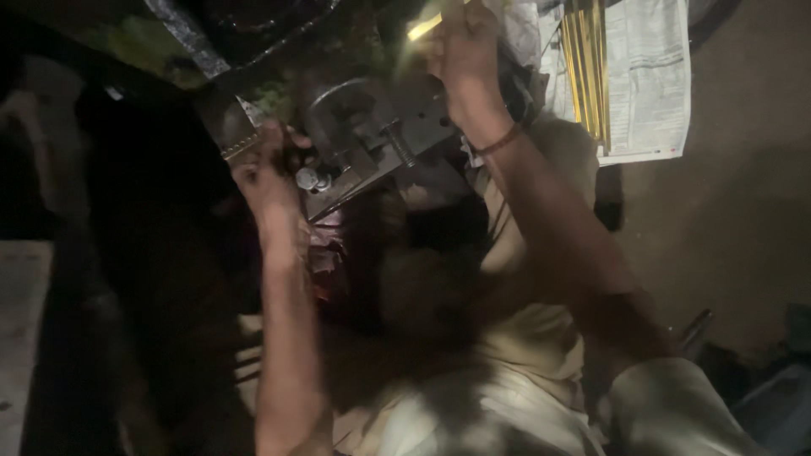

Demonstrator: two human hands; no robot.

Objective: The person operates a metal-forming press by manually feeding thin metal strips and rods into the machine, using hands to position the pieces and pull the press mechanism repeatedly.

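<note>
— What's biggest here?
— A metal vise [372,139] at the far centre, newspaper [646,76] far right.
— And the hands?
— The left hand [266,173] grips the vise's left end, fingers curled shut. The right hand [463,51] pinches a yellow strip [425,27] above it.

Dim overall, warm brownish cast. Left side of the view nearly black; detail lost there. Brightest patch sits upper right on the white printed sheet [646,76] and the yellow strips [585,63], with glare on a yellow piece at the right hand [463,46]. Metal vise [363,135] catches soft grey highlights; deep shadow below it. Both forearms smeared by motion blur, the left hand [263,173] softest. Grainy, low contrast throughout; the floor [726,211] is evenly murky, and the lower corners fall out of focus.
</note>
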